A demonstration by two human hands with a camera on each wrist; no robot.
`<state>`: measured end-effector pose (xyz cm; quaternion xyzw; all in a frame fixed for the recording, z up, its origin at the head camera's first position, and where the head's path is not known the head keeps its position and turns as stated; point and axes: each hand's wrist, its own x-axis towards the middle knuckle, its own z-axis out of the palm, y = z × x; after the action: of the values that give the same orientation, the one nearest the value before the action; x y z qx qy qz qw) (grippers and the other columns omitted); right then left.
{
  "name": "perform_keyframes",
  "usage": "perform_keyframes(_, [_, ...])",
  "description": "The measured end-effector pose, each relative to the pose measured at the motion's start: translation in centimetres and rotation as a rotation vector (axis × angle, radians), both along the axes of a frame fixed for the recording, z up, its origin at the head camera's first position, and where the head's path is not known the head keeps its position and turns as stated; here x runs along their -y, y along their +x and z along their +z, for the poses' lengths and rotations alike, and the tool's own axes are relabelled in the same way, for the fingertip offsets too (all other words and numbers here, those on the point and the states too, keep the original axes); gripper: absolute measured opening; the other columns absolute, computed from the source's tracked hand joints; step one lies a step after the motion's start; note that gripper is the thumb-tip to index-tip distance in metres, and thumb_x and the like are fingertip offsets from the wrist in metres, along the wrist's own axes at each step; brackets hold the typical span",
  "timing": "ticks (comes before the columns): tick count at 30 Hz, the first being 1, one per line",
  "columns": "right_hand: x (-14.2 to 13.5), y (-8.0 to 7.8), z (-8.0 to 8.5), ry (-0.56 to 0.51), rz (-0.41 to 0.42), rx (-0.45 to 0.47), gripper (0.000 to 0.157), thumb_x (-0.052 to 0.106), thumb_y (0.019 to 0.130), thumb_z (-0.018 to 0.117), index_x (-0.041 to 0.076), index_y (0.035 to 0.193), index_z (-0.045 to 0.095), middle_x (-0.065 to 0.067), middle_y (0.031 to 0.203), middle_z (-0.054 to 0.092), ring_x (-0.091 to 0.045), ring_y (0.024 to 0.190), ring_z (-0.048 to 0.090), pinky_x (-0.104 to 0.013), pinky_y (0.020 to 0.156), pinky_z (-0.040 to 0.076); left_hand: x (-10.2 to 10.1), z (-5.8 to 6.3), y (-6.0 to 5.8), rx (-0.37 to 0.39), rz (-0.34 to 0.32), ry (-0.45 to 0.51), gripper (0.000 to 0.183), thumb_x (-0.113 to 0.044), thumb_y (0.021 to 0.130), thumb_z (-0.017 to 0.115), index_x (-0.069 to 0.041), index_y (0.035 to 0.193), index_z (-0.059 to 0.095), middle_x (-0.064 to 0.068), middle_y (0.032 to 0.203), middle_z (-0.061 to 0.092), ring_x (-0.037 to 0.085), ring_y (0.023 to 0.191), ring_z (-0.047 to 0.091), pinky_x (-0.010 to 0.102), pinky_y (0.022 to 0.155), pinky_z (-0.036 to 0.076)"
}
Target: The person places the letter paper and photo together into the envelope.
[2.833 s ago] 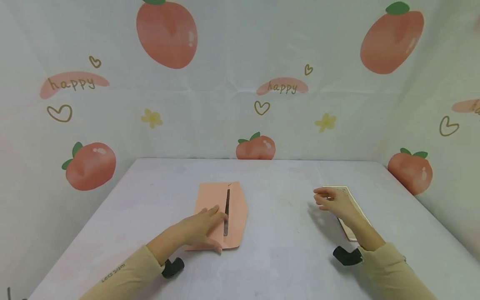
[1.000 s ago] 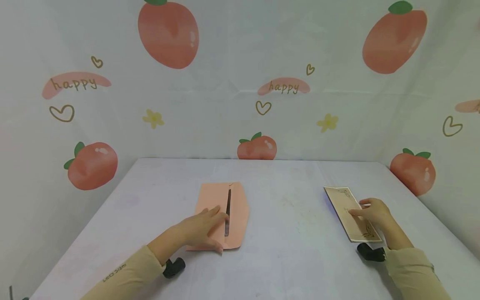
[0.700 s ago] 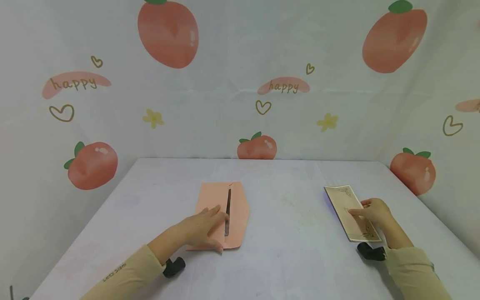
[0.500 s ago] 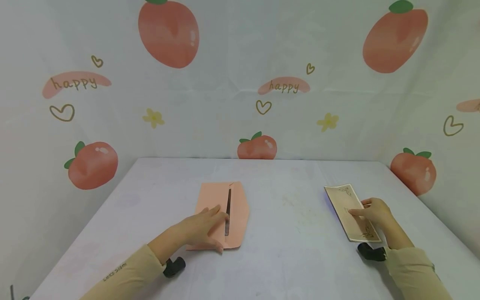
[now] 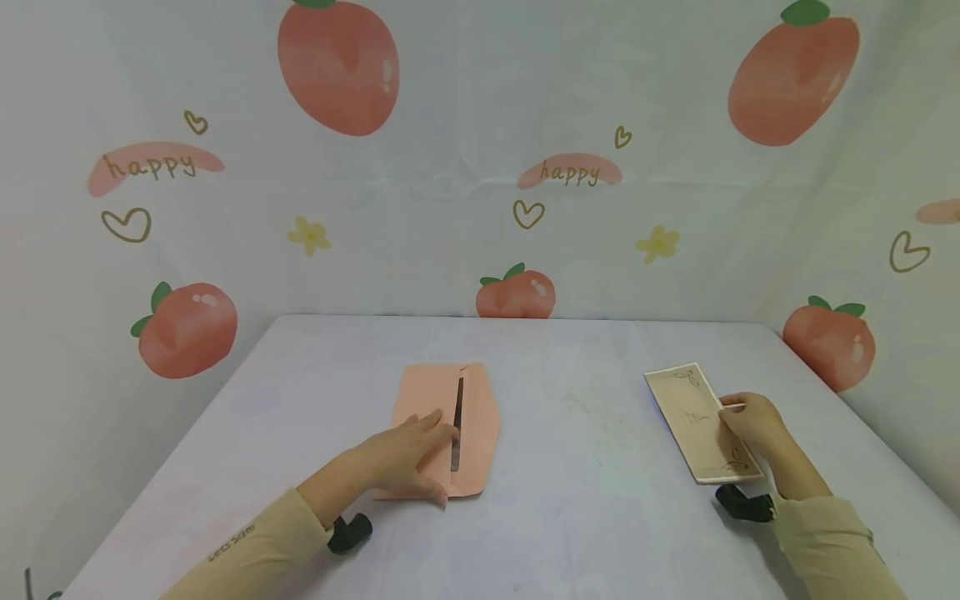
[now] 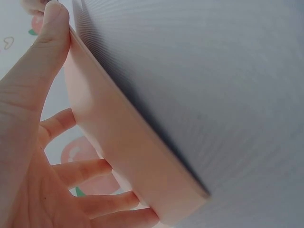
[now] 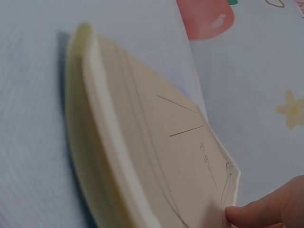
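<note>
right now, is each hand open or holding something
Left hand: open, resting on the pink envelope.
Right hand: closed, pinching the beige card.

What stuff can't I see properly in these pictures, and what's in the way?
Inside the pink envelope: head view; its own paper and the left hand hide it.
Writing mid-card: head view; too small to read.
Most of the right hand: right wrist view; cut off by the picture's edge.
Thin dark thing: head view; bottom edge cuts it off.
</note>
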<state>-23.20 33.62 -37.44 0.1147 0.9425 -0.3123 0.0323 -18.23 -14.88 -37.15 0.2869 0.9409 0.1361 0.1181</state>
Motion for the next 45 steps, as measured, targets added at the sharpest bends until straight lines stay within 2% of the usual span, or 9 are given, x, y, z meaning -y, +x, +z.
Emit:
perform_keyframes(6, [0.2, -0.1, 0.1, 0.014, -0.003, -0.042, 0.038, 0.004, 0.089, 0.046, -0.020, 0.119, 0.044, -0.041, 0.110, 0.051, -0.041, 0.088, 0.058, -0.033, 0.065, 0.049, 0.0, 0.1, 0.1, 0.005, 0.012, -0.004, 0.078, -0.057, 0.067, 0.073, -0.019, 0.128, 0.043, 0.024, 0.148, 0.030, 0.058, 0.128, 0.032, 0.064, 0.092, 0.043])
perform_keyframes(16, [1.4, 0.1, 0.5, -0.041, 0.003, -0.115, 0.038, 0.004, 0.090, 0.047, -0.019, 0.120, 0.044, -0.041, 0.109, 0.051, -0.038, 0.088, 0.058, -0.018, 0.056, 0.043, 0.0, 0.2, 0.2, 0.008, 0.002, 0.009, 0.075, -0.056, 0.068, 0.073, -0.019, 0.127, 0.043, 0.021, 0.148, 0.032, 0.059, 0.127, 0.032, 0.064, 0.090, 0.044])
perform_keyframes(21, [1.9, 0.1, 0.8, -0.048, 0.021, -0.141, 0.038, 0.004, 0.090, 0.048, -0.019, 0.120, 0.044, -0.041, 0.110, 0.052, -0.039, 0.090, 0.057, -0.020, 0.058, 0.045, 0.0, 0.1, 0.1, 0.013, 0.004, 0.011, 0.075, -0.056, 0.068, 0.073, -0.019, 0.127, 0.043, 0.023, 0.148, 0.030, 0.060, 0.127, 0.032, 0.065, 0.089, 0.043])
perform_keyframes(30, [2.7, -0.1, 1.0, -0.056, 0.031, -0.129, 0.039, 0.008, 0.093, 0.046, -0.015, 0.125, 0.044, -0.038, 0.116, 0.050, -0.040, 0.098, 0.056, -0.028, 0.067, 0.050, 0.0, -0.3, -0.1, 0.020, 0.024, 0.002, 0.076, -0.059, 0.067, 0.072, -0.023, 0.128, 0.044, 0.022, 0.151, 0.027, 0.058, 0.129, 0.030, 0.066, 0.091, 0.041])
perform_keyframes(37, [3.4, -0.1, 1.1, -0.057, 0.061, -0.163, 0.040, 0.009, 0.093, 0.047, -0.014, 0.125, 0.045, -0.036, 0.115, 0.052, -0.038, 0.097, 0.057, -0.025, 0.066, 0.049, 0.0, -0.5, -0.2, 0.014, 0.024, 0.000, 0.076, -0.059, 0.066, 0.072, -0.023, 0.127, 0.044, 0.021, 0.150, 0.028, 0.058, 0.129, 0.031, 0.065, 0.092, 0.042])
perform_keyframes(45, [4.7, 0.1, 1.7, -0.071, 0.094, -0.190, 0.038, 0.008, 0.093, 0.047, -0.015, 0.123, 0.046, -0.036, 0.113, 0.054, -0.043, 0.101, 0.054, -0.030, 0.071, 0.050, 0.0, -0.4, -0.1, 0.021, 0.032, -0.005, 0.077, -0.061, 0.066, 0.071, -0.024, 0.128, 0.044, 0.021, 0.151, 0.027, 0.058, 0.130, 0.029, 0.065, 0.093, 0.041])
